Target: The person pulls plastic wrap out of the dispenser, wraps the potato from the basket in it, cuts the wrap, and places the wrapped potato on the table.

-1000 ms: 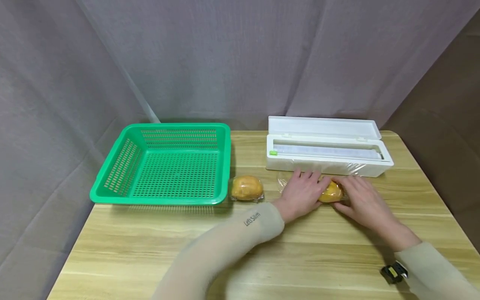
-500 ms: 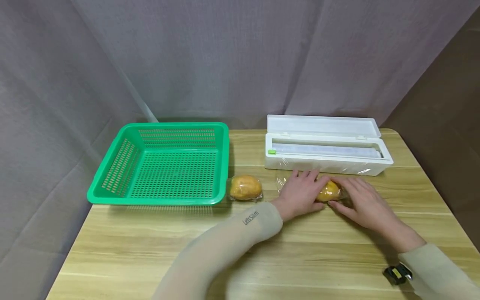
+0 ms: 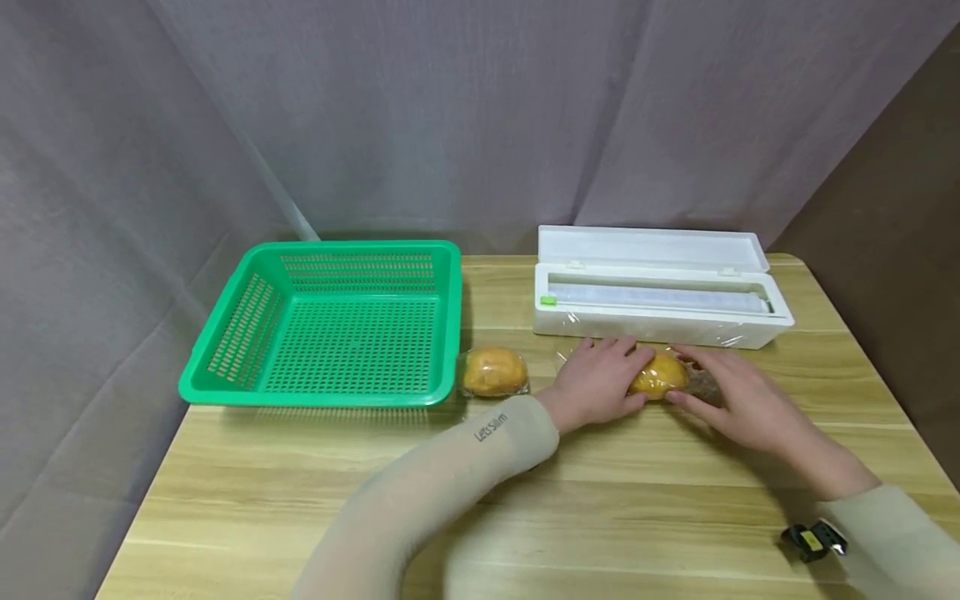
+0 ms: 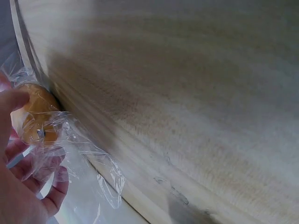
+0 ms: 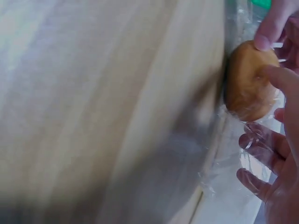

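A yellow mango [image 3: 660, 376] in clear plastic wrap lies on the table between both hands. My left hand [image 3: 596, 385] holds its left side; in the left wrist view the thumb rests on the mango [image 4: 41, 105] and the other fingers curl under loose film [image 4: 88, 144]. On the other side my right hand [image 3: 750, 404] spans the right end between thumb and forefinger. The right wrist view shows its thumb touching the mango [image 5: 247, 88], with film draped over the remaining spread, bent fingers. A second wrapped mango [image 3: 495, 372] sits to the left.
An empty green plastic basket [image 3: 318, 398] stands at the left. Behind the hands is a white cling film box [image 3: 660, 325], lid raised, with a roll inside and a green slider [image 3: 548, 300]. A grey curtain [image 3: 450, 125] hangs behind the wooden table [image 3: 300, 500].
My right hand has drawn slightly to the right and its fingers have spread, so more of the mango shows. The left hand stays on the mango's left side.
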`<state>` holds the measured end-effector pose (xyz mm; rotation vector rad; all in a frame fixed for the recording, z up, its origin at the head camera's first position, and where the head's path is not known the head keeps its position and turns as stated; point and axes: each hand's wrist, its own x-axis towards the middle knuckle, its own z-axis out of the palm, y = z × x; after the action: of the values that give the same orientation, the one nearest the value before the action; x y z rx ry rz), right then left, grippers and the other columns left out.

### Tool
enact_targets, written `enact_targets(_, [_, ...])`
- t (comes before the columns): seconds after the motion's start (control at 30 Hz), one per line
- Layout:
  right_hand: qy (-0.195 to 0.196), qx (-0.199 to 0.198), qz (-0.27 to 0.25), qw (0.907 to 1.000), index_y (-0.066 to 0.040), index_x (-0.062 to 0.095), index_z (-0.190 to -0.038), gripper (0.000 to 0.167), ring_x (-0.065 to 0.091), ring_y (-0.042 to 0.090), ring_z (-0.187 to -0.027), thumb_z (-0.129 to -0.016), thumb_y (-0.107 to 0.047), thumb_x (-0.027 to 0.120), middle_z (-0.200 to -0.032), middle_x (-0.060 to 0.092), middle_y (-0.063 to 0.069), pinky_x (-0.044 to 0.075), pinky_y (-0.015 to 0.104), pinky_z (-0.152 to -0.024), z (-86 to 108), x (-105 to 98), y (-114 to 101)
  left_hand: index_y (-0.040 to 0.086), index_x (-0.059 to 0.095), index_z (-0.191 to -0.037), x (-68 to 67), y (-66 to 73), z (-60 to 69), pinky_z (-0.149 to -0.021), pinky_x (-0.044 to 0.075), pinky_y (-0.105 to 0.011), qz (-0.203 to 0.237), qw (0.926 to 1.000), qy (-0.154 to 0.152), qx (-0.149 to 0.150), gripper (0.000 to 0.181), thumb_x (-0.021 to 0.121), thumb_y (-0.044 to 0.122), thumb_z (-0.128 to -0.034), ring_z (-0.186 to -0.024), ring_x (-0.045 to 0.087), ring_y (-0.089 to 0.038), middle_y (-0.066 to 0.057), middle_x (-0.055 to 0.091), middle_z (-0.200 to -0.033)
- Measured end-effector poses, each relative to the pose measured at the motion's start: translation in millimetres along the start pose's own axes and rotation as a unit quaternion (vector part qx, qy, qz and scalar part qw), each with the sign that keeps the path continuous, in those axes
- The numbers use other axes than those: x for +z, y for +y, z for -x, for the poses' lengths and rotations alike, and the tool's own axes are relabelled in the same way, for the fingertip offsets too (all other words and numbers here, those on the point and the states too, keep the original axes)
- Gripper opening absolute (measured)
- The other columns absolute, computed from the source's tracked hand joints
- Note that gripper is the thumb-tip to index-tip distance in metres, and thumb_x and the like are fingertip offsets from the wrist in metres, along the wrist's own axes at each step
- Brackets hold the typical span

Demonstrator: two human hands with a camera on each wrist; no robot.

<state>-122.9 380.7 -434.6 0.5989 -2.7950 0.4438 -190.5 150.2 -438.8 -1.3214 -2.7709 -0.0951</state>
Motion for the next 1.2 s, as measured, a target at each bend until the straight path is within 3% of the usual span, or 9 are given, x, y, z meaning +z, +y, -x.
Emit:
enact_targets(0.33, [0.015, -0.022, 0.016, 0.9995, -0.008, 0.066, -0.135, 0.058, 0.064, 0.040, -0.113, -0.083, -0.017, 0.091, -0.120, 0.069, 0.014, 0.051, 0.065, -0.092, -5.6, -1, -3, 0.028, 0.052, -0.153, 1.1, -0.9, 2.1, -0.099, 0.051, -0.027, 0.030, 0.9994, 0.015, -0.005, 0.058, 0.065, 0.055, -0.1026, -0.126, 0.055, -0.009, 0.008, 0.057, -0.137])
enact_targets(0.63, [0.009, -0.009, 0.002, 0.9999, -0.009, 0.066, -0.134, 0.057, 0.065, 0.040, -0.114, -0.083, -0.014, 0.092, -0.125, 0.069, 0.015, 0.054, 0.065, -0.090, -3.9, 1, -3, 0.027, 0.052, -0.154, 1.7, -0.4, 4.8, -0.085, 0.055, -0.022, 0.057, 0.9981, 0.024, -0.008, 0.060, 0.067, 0.054, -0.1022, -0.123, 0.055, -0.008, 0.006, 0.058, -0.137])
enact_targets(1.0, [0.012, -0.020, 0.001, 0.9997, -0.012, 0.068, -0.134, 0.057, 0.068, 0.031, -0.101, -0.082, -0.016, 0.093, -0.113, 0.071, 0.009, 0.056, 0.059, -0.080, -4.0, -2, -1, 0.025, 0.059, -0.149, -4.8, -5.9, 10.8, -0.093, 0.055, -0.022, 0.108, 0.9926, 0.024, -0.049, 0.054, 0.069, 0.050, -0.1022, -0.128, 0.057, -0.008, 0.006, 0.061, -0.142])
enact_targets(1.2, [0.014, -0.020, 0.003, 0.9997, -0.011, 0.068, -0.134, 0.057, 0.070, 0.032, -0.100, -0.083, -0.017, 0.092, -0.113, 0.071, 0.010, 0.056, 0.059, -0.079, -4.6, -4, -1, 0.021, 0.063, -0.146, -6.4, -7.8, 16.8, -0.098, 0.054, -0.022, 0.139, 0.9884, 0.035, -0.051, 0.050, 0.070, 0.044, -0.1026, -0.127, 0.057, -0.010, 0.004, 0.063, -0.140])
